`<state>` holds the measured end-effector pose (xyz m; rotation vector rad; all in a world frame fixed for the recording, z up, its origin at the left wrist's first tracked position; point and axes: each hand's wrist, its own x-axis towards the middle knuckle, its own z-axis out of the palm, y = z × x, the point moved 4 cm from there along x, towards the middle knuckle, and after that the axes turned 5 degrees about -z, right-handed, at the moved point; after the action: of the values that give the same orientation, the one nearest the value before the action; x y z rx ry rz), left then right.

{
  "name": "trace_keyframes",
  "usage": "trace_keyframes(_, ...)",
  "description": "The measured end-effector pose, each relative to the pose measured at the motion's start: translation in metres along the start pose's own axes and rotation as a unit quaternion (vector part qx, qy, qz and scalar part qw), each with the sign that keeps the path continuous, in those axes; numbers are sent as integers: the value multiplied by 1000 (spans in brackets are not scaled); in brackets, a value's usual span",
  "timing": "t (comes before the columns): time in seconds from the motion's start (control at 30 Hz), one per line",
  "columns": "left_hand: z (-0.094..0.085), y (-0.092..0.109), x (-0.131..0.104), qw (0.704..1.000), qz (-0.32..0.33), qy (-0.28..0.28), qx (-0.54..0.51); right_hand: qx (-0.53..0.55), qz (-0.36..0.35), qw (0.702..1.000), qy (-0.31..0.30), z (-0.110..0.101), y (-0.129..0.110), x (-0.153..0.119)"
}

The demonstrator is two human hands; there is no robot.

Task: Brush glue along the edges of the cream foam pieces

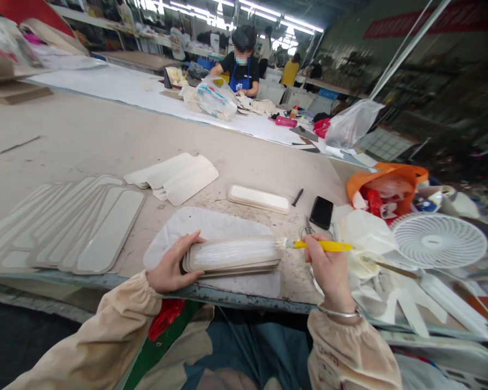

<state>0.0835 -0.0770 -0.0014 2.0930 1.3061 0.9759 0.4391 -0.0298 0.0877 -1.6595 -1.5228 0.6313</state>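
My left hand (178,264) grips the left end of a stack of long rounded panels (231,255), thumb and fingers around its edges. The top panel shines with a wet white coating. In my right hand (327,268) is a yellow-handled brush (324,246), its whitish bristles touching the stack's right end. The stack lies on a white rounded sheet (166,230) at the table's near edge. Behind it sits a smaller stack of narrow white strips (258,198). To the left, many grey-bordered panels (109,230) are fanned out, with plain cream pieces (191,176) beyond them.
A black phone (321,212), white fan (438,240), orange bag (386,181) and cream scraps (406,303) crowd the right side. Across the table (85,130), a person in a blue apron (241,76) works behind a plastic bag (213,98).
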Motion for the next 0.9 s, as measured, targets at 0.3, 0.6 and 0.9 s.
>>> trace_keyframes(0.3, 0, 0, 0, 1000, 3, 5, -12, 1, -8, 998, -56, 24, 1, -1)
trace_keyframes(0.6, 2, 0, -2, 999, 17, 12, -44, 232, 20, 965, -122, 59, -25, -20)
trace_keyframes(0.9, 4, -2, -2, 998, 5, 8, -65, 283, 1, 922, -263, 150, -64, -59)
